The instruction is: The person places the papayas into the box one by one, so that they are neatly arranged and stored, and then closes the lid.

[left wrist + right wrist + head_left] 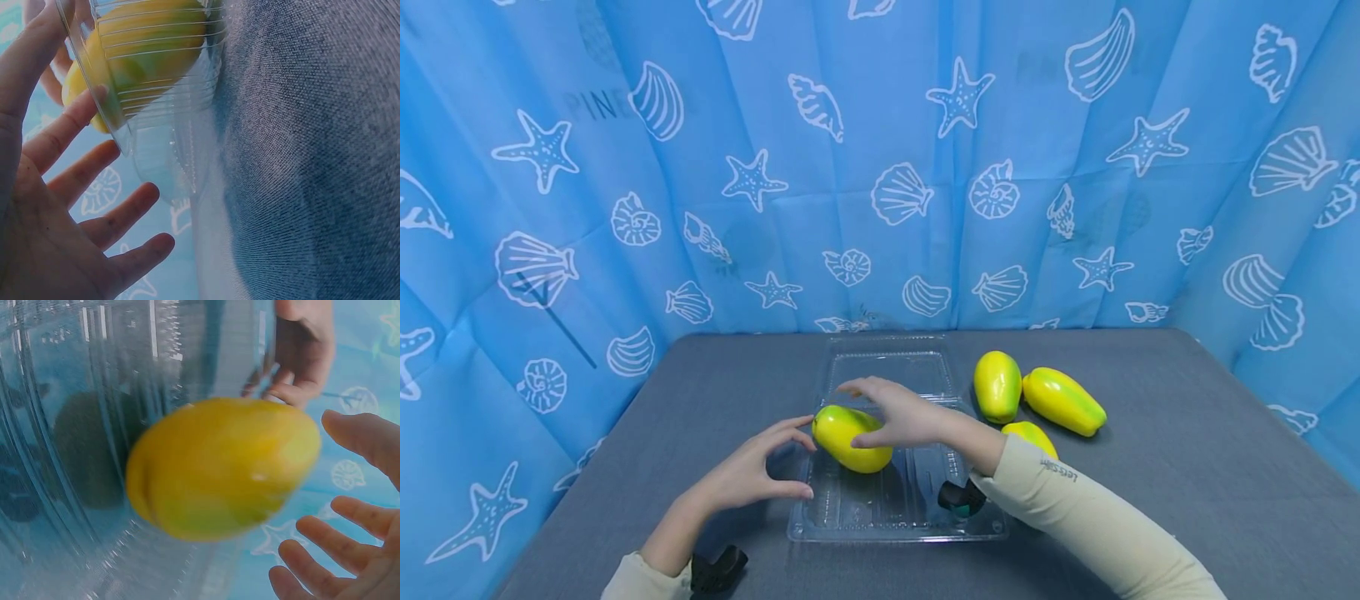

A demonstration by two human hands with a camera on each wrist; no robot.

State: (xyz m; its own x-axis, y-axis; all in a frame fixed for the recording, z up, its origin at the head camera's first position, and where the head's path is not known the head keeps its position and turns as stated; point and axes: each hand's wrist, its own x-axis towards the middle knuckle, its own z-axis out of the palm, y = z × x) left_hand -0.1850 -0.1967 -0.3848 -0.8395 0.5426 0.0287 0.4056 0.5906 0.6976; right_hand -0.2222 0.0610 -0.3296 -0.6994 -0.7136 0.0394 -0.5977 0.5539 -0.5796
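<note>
A yellow-green papaya (pixel 852 440) is over the left part of a clear plastic clamshell box (pixel 898 536); it looks blurred in the right wrist view. My right hand (pixel 904 414) is above and beside it, thumb overlapping it in the head view. From the right wrist, a gap shows between the spread fingers (pixel 350 550) and the papaya (pixel 219 469). At the box's left side is my left hand (pixel 748 468), fingers spread and holding nothing. Its index fingertip is right by the box wall (pixel 119 134) in the left wrist view.
Two more papayas lie right of the box, one upright in view (pixel 997 386) and one slanting (pixel 1064 401). A third (pixel 1030 437) is partly hidden behind the right sleeve. The box's lid (pixel 887 367) lies folded back toward the blue shell-print curtain (pixel 850 208). Grey cloth (pixel 730 383) covers the table.
</note>
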